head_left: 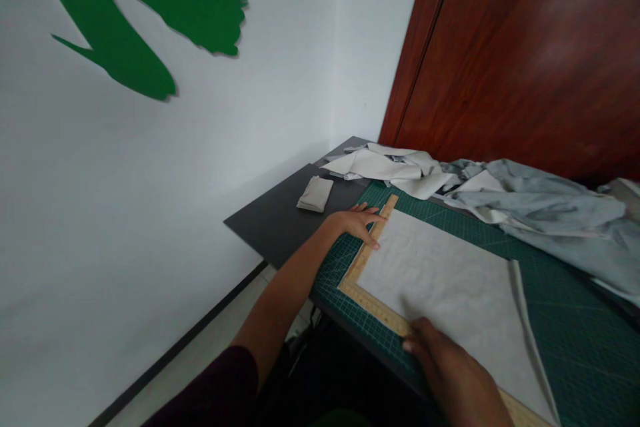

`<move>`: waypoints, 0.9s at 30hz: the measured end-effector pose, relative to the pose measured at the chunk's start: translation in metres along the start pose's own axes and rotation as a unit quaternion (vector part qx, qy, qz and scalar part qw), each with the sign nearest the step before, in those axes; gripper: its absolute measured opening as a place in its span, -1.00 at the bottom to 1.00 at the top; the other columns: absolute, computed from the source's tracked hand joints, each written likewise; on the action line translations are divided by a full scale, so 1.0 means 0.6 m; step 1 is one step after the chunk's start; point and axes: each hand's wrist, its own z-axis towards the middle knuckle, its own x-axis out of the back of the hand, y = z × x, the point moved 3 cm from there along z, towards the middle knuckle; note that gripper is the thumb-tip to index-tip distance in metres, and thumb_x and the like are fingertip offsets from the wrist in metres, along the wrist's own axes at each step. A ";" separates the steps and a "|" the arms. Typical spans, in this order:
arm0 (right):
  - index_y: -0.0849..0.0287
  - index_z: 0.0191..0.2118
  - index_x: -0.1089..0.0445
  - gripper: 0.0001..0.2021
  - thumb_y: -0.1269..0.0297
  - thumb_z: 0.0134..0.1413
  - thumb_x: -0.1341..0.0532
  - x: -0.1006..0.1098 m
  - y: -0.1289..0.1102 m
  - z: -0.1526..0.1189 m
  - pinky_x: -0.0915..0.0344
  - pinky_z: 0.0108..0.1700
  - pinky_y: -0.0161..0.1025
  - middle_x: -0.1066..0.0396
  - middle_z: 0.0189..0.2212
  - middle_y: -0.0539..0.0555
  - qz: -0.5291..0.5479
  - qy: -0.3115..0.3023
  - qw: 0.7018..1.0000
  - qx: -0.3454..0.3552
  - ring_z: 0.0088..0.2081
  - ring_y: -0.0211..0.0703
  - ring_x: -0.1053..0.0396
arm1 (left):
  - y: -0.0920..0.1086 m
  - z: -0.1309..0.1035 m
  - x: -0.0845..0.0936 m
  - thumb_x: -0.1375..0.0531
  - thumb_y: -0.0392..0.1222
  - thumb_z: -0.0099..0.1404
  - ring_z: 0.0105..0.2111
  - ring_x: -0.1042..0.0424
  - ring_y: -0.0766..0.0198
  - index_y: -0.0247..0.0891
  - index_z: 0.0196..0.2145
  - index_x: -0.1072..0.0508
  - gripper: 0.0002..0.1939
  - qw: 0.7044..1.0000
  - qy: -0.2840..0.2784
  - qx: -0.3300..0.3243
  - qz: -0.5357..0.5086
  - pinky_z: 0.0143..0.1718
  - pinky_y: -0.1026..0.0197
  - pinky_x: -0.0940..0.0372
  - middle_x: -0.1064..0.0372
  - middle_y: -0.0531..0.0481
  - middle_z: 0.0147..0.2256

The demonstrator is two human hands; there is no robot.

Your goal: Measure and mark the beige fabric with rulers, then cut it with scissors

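Observation:
A wooden L-shaped ruler (373, 305) lies along the left and near edges of a white piece of cloth (440, 267). The cloth is spread on a green cutting mat (575, 320), with a narrow fold or raised strip along its right side. My left hand (357, 221) rests on the ruler's shorter arm, fingers spread, thumb touching the cloth's edge. Over the longer arm, my right hand (453, 367) is closed, its thumb and fingertips together at the ruler's near edge. Whatever those fingers hold, if anything, is hidden.
A small folded cloth (315, 193) sits on the dark tabletop (270, 220) to the left. Crumpled white fabric (395, 167) and grey-blue fabric (545, 203) lie along the back. Beyond are a white wall (200, 167) and a reddish wooden door (525, 60).

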 end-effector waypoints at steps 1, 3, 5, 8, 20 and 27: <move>-0.04 -0.10 -0.41 -0.75 0.13 0.42 0.01 -0.001 0.001 0.001 -0.46 -0.19 -0.19 -0.67 -0.21 0.02 0.000 0.001 1.000 0.000 -0.16 -0.01 -0.65 | 0.000 0.000 0.000 -0.31 0.54 -0.04 0.52 0.55 -0.17 0.00 0.51 0.00 0.29 1.000 -0.001 0.000 -0.002 0.48 -0.16 0.43 0.45 0.03 0.56; -0.04 -0.11 -0.43 -0.74 0.13 0.41 0.00 -0.003 0.004 0.003 -0.45 -0.22 -0.20 -0.68 -0.22 0.02 -0.001 0.010 1.000 0.007 -0.18 -0.01 -0.66 | -0.002 0.001 0.000 -0.32 0.54 -0.05 0.52 0.56 -0.16 0.00 0.51 0.01 0.29 1.000 -0.003 0.001 -0.004 0.48 -0.15 0.44 0.47 0.03 0.56; -0.05 -0.12 -0.44 -0.75 0.13 0.40 -0.02 -0.004 0.008 0.005 -0.45 -0.26 -0.21 -0.68 -0.24 0.03 -0.003 0.021 1.000 0.016 -0.20 -0.01 -0.66 | -0.003 0.003 0.000 -0.31 0.54 -0.05 0.52 0.57 -0.15 0.02 0.51 0.01 0.29 1.000 -0.004 0.003 -0.002 0.48 -0.15 0.44 0.48 0.06 0.56; -0.06 -0.14 -0.45 -0.77 0.12 0.38 -0.04 -0.006 0.012 0.006 -0.44 -0.30 -0.22 -0.68 -0.28 0.01 -0.010 0.027 0.999 0.022 -0.23 -0.01 -0.66 | -0.003 0.003 0.001 -0.31 0.55 -0.06 0.52 0.58 -0.14 0.01 0.51 0.01 0.30 1.000 -0.006 0.005 0.001 0.48 -0.14 0.44 0.48 0.05 0.56; -0.05 -0.13 -0.45 -0.76 0.15 0.39 -0.04 -0.003 0.005 0.004 -0.45 -0.29 -0.21 -0.68 -0.26 0.01 -0.025 0.029 0.999 0.011 -0.26 -0.03 -0.64 | -0.007 0.006 -0.001 -0.32 0.56 -0.09 0.52 0.55 -0.15 0.01 0.51 0.02 0.33 1.000 -0.005 0.002 -0.006 0.49 -0.14 0.43 0.46 0.03 0.56; -0.06 -0.14 -0.46 -0.79 0.13 0.37 -0.07 -0.004 0.010 0.007 -0.45 -0.31 -0.22 -0.67 -0.30 -0.01 -0.021 0.034 0.999 0.017 -0.26 -0.03 -0.65 | -0.006 0.002 0.000 -0.32 0.54 -0.07 0.52 0.53 -0.17 0.02 0.50 0.00 0.30 1.000 0.000 0.000 -0.005 0.48 -0.16 0.41 0.43 0.04 0.56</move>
